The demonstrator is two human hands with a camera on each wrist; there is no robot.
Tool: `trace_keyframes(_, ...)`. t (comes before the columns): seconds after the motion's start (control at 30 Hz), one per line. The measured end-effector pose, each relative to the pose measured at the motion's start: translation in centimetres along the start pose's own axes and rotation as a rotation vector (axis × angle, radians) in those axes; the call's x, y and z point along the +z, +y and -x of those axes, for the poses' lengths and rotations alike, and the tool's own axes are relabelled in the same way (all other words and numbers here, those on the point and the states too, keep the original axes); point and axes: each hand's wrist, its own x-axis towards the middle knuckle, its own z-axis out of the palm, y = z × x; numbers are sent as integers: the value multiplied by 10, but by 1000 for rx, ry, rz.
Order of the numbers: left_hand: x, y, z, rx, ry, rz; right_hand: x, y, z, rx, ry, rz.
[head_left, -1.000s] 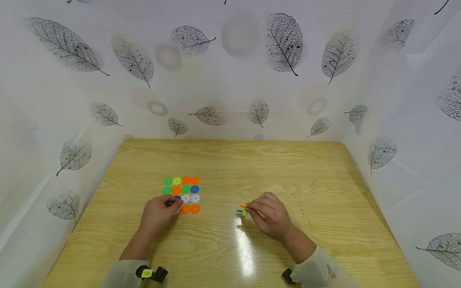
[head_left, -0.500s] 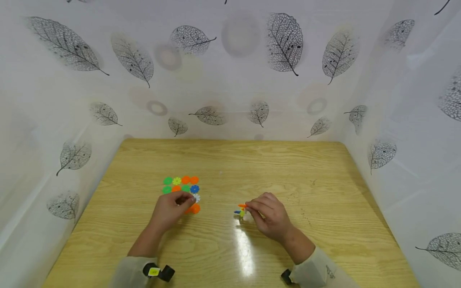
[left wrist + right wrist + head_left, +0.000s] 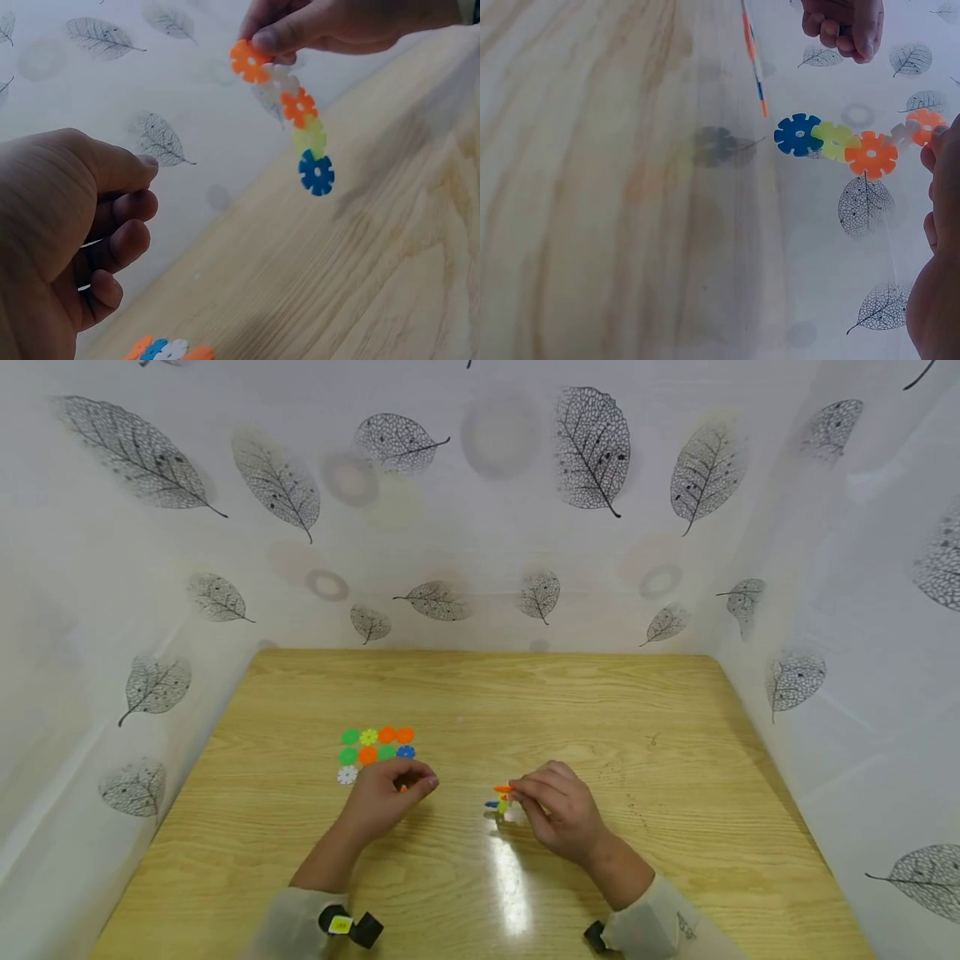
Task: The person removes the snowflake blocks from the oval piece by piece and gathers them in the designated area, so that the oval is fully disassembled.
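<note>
In the head view my right hand (image 3: 562,806) pinches the end of a chain of snowflake building discs above the table. The left wrist view shows this chain (image 3: 298,106) hanging: orange (image 3: 250,60) at the fingertips, then whitish, orange and yellow, with a blue disc (image 3: 316,172) lowest. My left hand (image 3: 390,802) hovers over the near right part of a grid of loose discs (image 3: 368,756). Its thumb lies against curled fingers, seen closely in the left wrist view (image 3: 75,225). Whether a disc is hidden inside them cannot be made out.
Loose green, yellow, orange, blue and white discs lie in rows on the wooden table (image 3: 585,710); the left hand covers some. Leaf-patterned white sheeting (image 3: 480,527) rises behind the table and at both sides. Black straps with small cameras sit on the sleeves.
My left hand has moved rightward across the near disc rows, uncovering a white disc at their left end. The right hand stays nearly still while the chain's lower end swings slightly left.
</note>
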Motion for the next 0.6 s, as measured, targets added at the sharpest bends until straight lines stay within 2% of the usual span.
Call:
trace_keyframes(0.17, 11, 3, -3, 73, -30, -6, 1, 0, 0, -3, 0, -2)
trace_keyframes(0.4, 20, 8, -7, 133, -51, 17, 2, 0, 2, 8, -25, 4)
trace_keyframes(0.6, 28, 15, -10, 238, -73, 54, 3, 0, 0, 8, -25, 2)
